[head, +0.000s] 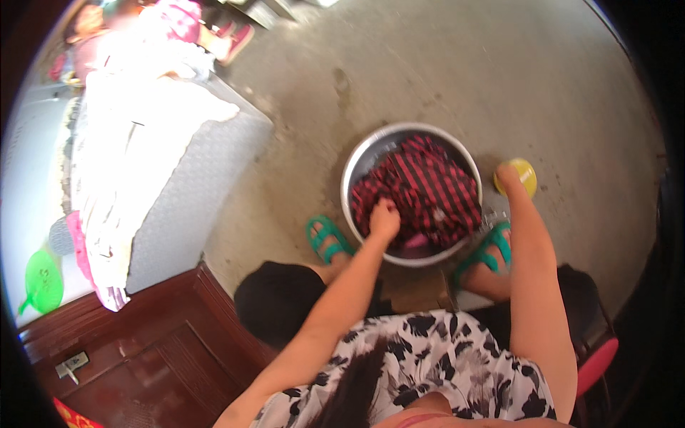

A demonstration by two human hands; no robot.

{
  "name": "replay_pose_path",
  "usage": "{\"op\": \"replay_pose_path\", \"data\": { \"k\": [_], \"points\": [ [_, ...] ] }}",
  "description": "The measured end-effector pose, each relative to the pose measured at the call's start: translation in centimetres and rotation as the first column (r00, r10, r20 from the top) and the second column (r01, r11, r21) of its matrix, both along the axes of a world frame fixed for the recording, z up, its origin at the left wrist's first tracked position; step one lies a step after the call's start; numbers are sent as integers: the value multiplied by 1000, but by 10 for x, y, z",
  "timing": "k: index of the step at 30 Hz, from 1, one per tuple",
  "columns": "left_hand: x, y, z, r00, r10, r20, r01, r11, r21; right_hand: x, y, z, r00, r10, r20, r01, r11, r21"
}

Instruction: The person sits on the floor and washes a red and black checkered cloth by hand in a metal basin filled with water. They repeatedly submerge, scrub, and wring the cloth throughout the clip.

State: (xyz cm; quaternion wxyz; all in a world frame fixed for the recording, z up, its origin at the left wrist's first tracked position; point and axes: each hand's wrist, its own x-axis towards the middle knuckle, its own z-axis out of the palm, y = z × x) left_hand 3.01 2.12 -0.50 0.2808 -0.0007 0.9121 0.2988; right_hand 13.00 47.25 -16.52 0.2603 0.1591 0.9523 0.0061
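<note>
A round metal basin (pixel 354 160) stands on the floor between my feet. In it lies a bunched wet garment with red and black stripes (pixel 428 176), and a small pink piece (pixel 416 241) shows near the front wall. My left hand (pixel 385 216) is down in the basin, its fingers curled on the near left part of the cloth. To the right of the basin, my right hand (pixel 507 175) is at the left side of a yellow plastic container (pixel 527 179). The hand covers part of that container, and its fingers are hidden, so their grip is unclear.
Green sandals (pixel 334 249) flank the basin on the wet concrete floor (pixel 562 96). At left are a brown door (pixel 160 364) with a metal handle, a grey mat-like surface (pixel 198 176) with white cloth (pixel 144 134), and a green hand fan (pixel 44 282). Another person sits at upper left.
</note>
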Motion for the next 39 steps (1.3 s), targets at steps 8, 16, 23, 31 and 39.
{"op": "replay_pose_path", "data": {
  "k": [8,16,23,31,39],
  "points": [
    [-10,-7,7,971,234,-42,-233,972,25,5,-15,86,307,-944,119,709,143,-691],
    [-7,1,8,844,316,434,-416,896,157,-13,-48,200,323,-813,484,250,-420,-872],
    [7,-6,19,988,-80,132,53,980,194,-102,-214,265,782,-612,119,170,25,-985],
    [15,-21,58,864,-494,92,476,863,169,-124,-261,260,886,-356,-298,124,800,-587],
    [-1,-17,47,999,-46,-19,47,998,48,-105,-248,228,831,-337,-442,-18,778,-628]
  ]
}}
